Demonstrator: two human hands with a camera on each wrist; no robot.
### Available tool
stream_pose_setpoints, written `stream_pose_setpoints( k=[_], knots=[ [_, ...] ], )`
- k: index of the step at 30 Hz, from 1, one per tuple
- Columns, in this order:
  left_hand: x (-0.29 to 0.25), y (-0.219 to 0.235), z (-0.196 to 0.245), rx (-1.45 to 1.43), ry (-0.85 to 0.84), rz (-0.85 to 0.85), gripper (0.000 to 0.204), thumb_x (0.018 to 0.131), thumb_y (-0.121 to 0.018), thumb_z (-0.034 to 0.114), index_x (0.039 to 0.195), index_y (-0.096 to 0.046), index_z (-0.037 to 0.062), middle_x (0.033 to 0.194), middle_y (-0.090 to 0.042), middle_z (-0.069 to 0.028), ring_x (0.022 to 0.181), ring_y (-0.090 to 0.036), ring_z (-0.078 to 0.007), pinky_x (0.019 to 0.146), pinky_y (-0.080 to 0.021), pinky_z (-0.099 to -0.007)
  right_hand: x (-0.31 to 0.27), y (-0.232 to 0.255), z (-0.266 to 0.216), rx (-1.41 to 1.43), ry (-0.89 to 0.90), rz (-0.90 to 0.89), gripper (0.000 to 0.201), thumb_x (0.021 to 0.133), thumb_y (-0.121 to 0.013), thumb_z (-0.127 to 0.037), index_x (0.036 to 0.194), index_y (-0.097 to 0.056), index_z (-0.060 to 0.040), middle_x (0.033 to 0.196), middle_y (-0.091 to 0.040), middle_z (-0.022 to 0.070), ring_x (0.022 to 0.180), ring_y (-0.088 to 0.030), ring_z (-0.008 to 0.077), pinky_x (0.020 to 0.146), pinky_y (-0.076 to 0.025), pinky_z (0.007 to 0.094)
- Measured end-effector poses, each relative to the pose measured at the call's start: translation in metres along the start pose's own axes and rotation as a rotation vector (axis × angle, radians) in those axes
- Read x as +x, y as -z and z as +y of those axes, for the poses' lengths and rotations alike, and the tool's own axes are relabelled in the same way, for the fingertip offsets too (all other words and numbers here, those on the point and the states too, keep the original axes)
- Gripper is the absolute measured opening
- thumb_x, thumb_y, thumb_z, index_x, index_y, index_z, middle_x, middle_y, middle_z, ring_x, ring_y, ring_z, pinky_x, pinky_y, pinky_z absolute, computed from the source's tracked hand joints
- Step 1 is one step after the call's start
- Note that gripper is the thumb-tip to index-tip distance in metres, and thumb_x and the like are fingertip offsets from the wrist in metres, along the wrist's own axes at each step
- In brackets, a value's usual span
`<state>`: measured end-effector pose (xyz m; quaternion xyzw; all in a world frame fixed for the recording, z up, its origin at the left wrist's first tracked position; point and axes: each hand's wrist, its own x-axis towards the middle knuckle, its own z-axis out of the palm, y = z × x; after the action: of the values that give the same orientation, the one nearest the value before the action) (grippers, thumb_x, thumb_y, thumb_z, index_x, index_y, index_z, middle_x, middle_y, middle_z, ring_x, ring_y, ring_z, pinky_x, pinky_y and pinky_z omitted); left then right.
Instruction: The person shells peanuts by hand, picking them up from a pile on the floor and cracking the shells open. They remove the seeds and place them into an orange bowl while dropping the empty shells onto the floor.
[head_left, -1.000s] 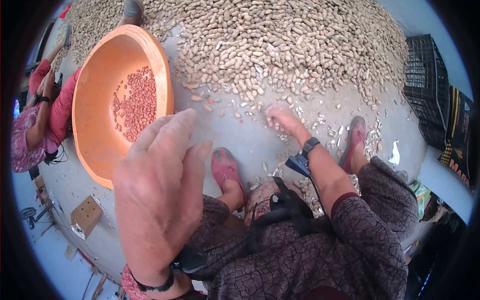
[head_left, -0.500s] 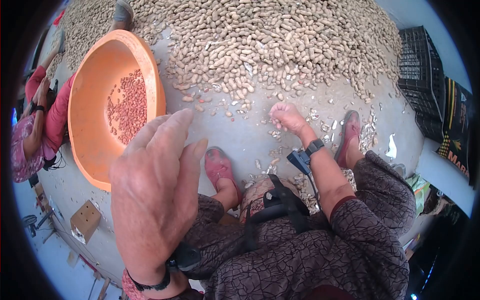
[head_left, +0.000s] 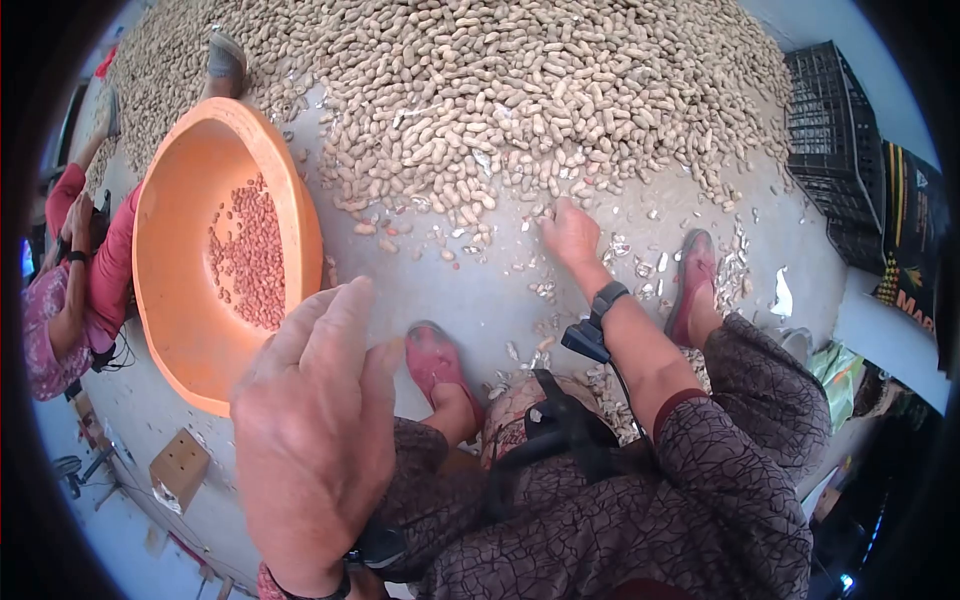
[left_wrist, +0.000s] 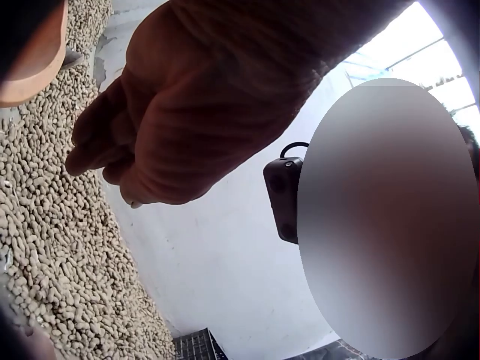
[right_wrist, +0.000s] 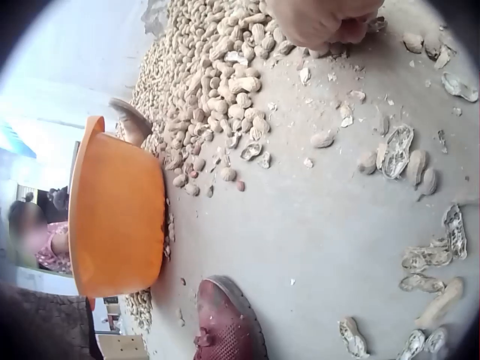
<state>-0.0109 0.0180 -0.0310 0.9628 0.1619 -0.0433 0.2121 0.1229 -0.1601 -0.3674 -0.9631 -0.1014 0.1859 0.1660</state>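
My left hand (head_left: 315,420) is raised close to the head camera, its fingers extended side by side and the thumb beside them. Nothing shows in it, and in the left wrist view its fingers (left_wrist: 97,150) bend loosely over the peanut heap behind. My right hand (head_left: 572,235) is low at the near edge of the pile of unshelled peanuts (head_left: 560,100). In the right wrist view its curled fingers (right_wrist: 322,22) are right at the floor beside some peanuts; I cannot tell whether they hold one. Shelled red peanuts (head_left: 250,255) lie inside an orange basin (head_left: 165,280), left of my hands.
Broken shells (right_wrist: 397,150) litter the floor around my shoes (head_left: 435,360). At the right stand black crates (head_left: 835,140) and a black printed bag (head_left: 912,240). Another person (head_left: 70,310) sits beyond the basin. A cardboard box (head_left: 180,465) stands at the lower left.
My right hand has turned and reached forward and down to the pile's edge, its knuckles now uppermost. The left hand keeps its raised pose. The head view has shifted slightly.
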Motion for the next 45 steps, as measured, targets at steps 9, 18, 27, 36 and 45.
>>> stream_pose_setpoints(
  k=[9,18,27,36,45],
  knots=[
    [0.002,-0.001,0.008,-0.135,-0.056,0.073,0.025,0.070,-0.057,0.000,0.094,-0.055,-0.0043,0.084,-0.058,-0.0207,0.073,-0.057,-0.0362,0.064,-0.046,-0.0376,0.004,0.038,0.005,1.065,-0.220,-0.336,0.027,0.077,-0.055,-0.017,0.099,-0.058,-0.0014,0.067,-0.059,0.0054,0.050,-0.052,0.0094,0.038,-0.037,0.0214],
    [0.000,-0.013,0.018,-0.499,-0.138,0.124,0.023,0.078,-0.055,0.000,0.100,-0.059,-0.0015,0.084,-0.060,-0.0112,0.074,-0.057,-0.0154,0.068,-0.045,-0.0247,-0.049,0.154,-0.063,1.648,0.214,-0.615,0.026,0.081,-0.050,-0.009,0.103,-0.055,0.0036,0.074,-0.060,0.0089,0.043,-0.047,0.0064,0.036,-0.033,0.0153],
    [0.000,-0.044,0.047,-0.956,-0.066,0.003,0.026,0.083,-0.053,0.004,0.108,-0.057,-0.0006,0.089,-0.058,-0.0045,0.078,-0.053,-0.0082,0.068,-0.044,-0.0216,-0.110,0.243,-0.094,1.651,0.503,-0.691,0.028,0.079,-0.054,-0.013,0.102,-0.046,0.0007,0.071,-0.059,0.0080,0.049,-0.051,0.0048,0.036,-0.033,0.0132],
    [-0.009,-0.039,0.073,-1.292,-0.214,0.064,0.018,0.083,-0.053,0.003,0.100,-0.056,-0.0024,0.083,-0.059,-0.0065,0.076,-0.057,-0.0113,0.072,-0.045,-0.0240,-0.136,0.273,-0.090,1.534,0.457,-0.594,0.023,0.081,-0.056,-0.016,0.097,-0.051,0.0001,0.070,-0.058,0.0050,0.049,-0.051,0.0036,0.035,-0.033,0.0127],
    [-0.019,-0.024,0.096,-1.457,-0.258,0.033,0.013,0.084,-0.053,0.003,0.096,-0.051,-0.0028,0.082,-0.060,-0.0088,0.069,-0.058,-0.0110,0.062,-0.047,-0.0207,-0.158,0.307,-0.078,1.535,0.477,-0.478,0.029,0.081,-0.060,-0.023,0.097,-0.054,-0.0002,0.073,-0.059,0.0033,0.054,-0.052,0.0034,0.040,-0.036,0.0138]
  ],
)
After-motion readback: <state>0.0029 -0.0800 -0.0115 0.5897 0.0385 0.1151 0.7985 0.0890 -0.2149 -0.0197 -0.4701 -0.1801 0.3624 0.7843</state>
